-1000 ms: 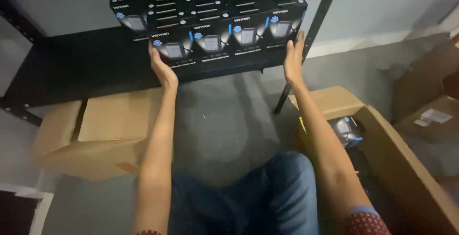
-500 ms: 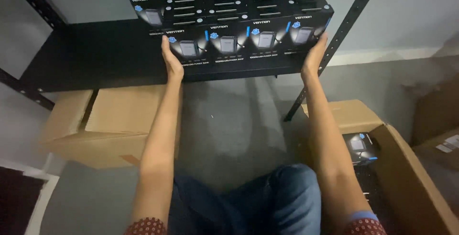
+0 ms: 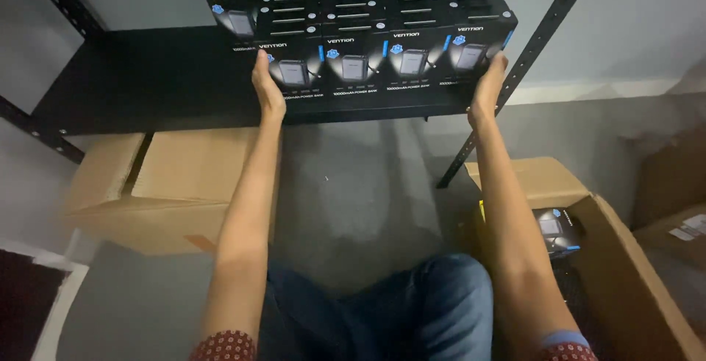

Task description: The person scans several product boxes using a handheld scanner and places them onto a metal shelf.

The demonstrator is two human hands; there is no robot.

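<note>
— Boxes (image 3: 368, 30), a whole block of them, small, black and all alike, packed side by side in rows. Where do they sit?

— On the black shelf (image 3: 140, 81), toward its right end, their front faces level with the shelf's front edge. Each front face shows a picture of a small dark device with blue marks beside it.

— And the hands?

— One at each end of the front row. The left hand (image 3: 266, 81) lies flat against the left end of that row, fingers straight and together, pointing up. The right hand (image 3: 487, 85) presses on the right end, just beside the slanted black post (image 3: 540, 41) of the shelf. Neither hand curls around anything; the palms squeeze the row between them.

— Is the block lifted?

— I cannot tell; its underside seems to meet the shelf.

— What lies under the shelf?

— A cardboard carton (image 3: 169, 181), flaps shut, stands on the grey floor (image 3: 353, 184) below the shelf's left half. Below the shelf's right end stands an open carton (image 3: 625, 273), with one more black box (image 3: 557, 230) of the same kind inside it.

— Anything closer to the camera?

— A knee in blue jeans (image 3: 412, 309), down between the two forearms, well below the shelf.
</note>
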